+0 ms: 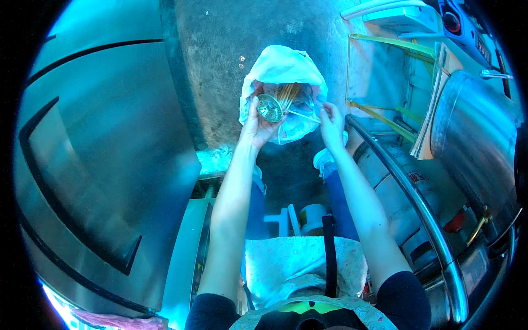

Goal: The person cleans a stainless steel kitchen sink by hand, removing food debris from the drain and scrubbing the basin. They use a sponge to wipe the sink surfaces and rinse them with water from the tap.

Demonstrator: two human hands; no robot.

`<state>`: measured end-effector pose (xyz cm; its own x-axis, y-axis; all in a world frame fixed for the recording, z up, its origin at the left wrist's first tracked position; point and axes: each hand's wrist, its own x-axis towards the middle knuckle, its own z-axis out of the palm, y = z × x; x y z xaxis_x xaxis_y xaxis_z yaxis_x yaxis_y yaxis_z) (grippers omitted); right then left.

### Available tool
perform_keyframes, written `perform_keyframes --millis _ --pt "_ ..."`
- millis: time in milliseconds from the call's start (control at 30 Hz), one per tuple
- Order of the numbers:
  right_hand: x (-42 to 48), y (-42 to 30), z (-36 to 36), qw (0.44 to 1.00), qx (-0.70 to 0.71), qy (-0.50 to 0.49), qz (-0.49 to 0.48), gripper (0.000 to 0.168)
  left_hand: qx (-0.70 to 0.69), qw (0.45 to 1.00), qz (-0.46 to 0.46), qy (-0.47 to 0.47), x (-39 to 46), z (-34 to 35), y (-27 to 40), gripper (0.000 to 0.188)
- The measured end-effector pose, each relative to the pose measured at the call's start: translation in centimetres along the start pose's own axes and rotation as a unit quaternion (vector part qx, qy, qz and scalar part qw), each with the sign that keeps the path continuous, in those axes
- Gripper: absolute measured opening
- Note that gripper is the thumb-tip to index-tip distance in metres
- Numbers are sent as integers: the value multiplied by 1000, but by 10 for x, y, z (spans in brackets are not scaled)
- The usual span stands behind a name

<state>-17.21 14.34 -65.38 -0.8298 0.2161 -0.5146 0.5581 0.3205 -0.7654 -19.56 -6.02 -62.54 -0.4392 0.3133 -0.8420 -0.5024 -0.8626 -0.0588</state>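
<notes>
My left hand (pixel 264 131) grips a small round shiny bowl (pixel 270 108), its round face turned up toward me. A thin white stick (pixel 304 116) runs from near the bowl to my right hand (pixel 332 123), whose fingers pinch its end. Both hands are over the near rim of an open white plastic bag (pixel 284 66) on the floor. Inside the bag lies a bundle of thin wooden sticks (pixel 288 91), with other contents too dim to tell. The bowl hides part of the bag's opening.
Large stainless-steel doors (pixel 103 136) stand close on my left. To my right are a curved metal rail (pixel 406 181), a gas cylinder (pixel 406 194), a big metal pot (pixel 478 136), cardboard sheets (pixel 433 103) and a yellow frame (pixel 381 120). A white tub (pixel 313 216) sits between my legs.
</notes>
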Motion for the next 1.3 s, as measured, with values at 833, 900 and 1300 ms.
perform_keyframes --millis 833,900,1300 --pt "135 8 117 869 -468 -141 -78 39 90 980 175 27 -11 -34 -31 58" --pt "137 6 118 877 -457 -131 -68 44 88 981 172 23 -7 -34 -30 59" --pt "135 17 129 899 -426 -103 10 52 96 984 145 48 5 -38 -19 57"
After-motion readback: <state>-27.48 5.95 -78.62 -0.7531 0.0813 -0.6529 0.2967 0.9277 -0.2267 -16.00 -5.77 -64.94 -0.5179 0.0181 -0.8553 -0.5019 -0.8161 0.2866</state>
